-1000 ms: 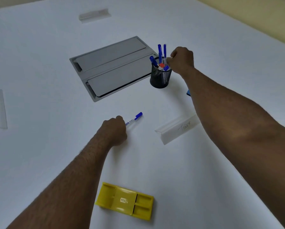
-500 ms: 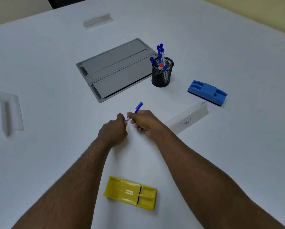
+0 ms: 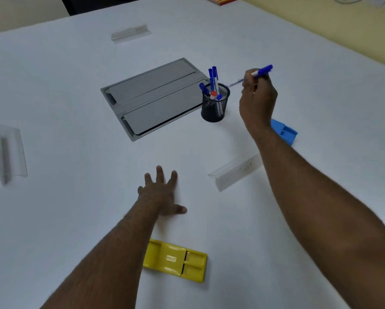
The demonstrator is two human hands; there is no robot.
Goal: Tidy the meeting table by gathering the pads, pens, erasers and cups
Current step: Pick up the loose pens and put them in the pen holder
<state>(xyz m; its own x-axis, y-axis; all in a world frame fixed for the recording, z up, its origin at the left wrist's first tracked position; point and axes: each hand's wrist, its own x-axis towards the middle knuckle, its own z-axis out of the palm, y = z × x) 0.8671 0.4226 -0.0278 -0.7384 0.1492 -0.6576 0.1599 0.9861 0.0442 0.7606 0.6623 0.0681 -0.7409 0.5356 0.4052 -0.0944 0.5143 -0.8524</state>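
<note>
Head view: right hand [image 3: 257,97] pinches a pen [image 3: 251,76], tilted just right of the cup [image 3: 215,103], tip toward its rim. Left hand [image 3: 161,195] lies flat and spread on the table [image 3: 64,85], well nearer than the cup. Crowded pens could deflect the tip, or a knock could tip the cup. Bare tabletop surrounds the cup's right side.
</note>
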